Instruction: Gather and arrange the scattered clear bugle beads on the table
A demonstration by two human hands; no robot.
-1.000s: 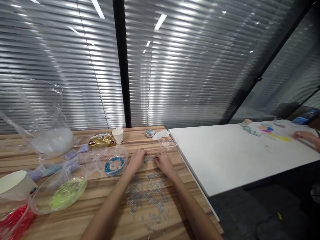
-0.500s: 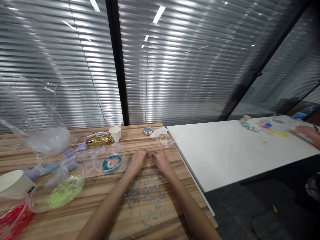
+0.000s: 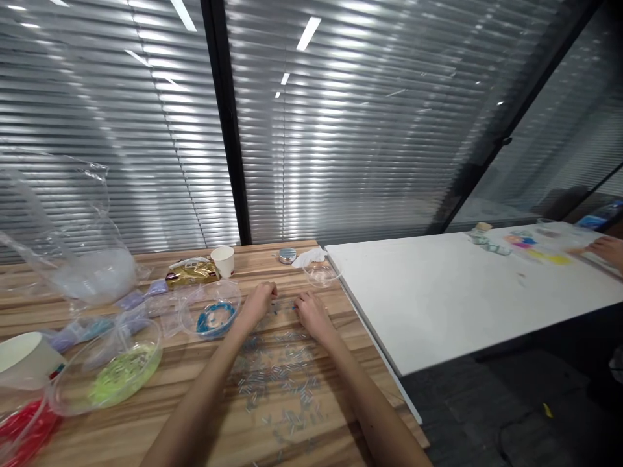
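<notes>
My left hand [image 3: 261, 301] is just above the wooden table with its fingers curled together; whatever they hold, if anything, is too small to name. Small blue pieces [image 3: 275, 309] show by its fingertips. To its right, my right hand [image 3: 312, 314] rests low over the table, fingertips pinched, with a speck of blue at their tips. Many short, clear tube-like pieces [image 3: 280, 373] lie scattered between my forearms. Left of my left hand stands a clear round bowl [image 3: 232, 292] holding blue pieces [image 3: 214, 319].
Bowls of yellow-green pieces [image 3: 127, 371] and red pieces [image 3: 26, 425] stand left, beside a paper cup [image 3: 26, 357]. Behind are a gold packet [image 3: 192, 272], another paper cup [image 3: 223, 261], a round tin [image 3: 287, 255] and a clear bowl [image 3: 322, 275]. Another person's hand [image 3: 606, 250] is over the white table [image 3: 418, 292].
My left hand has moved left and slightly away, widening the gap between my hands. Blue pieces now show in that gap. My right hand has hardly moved.
</notes>
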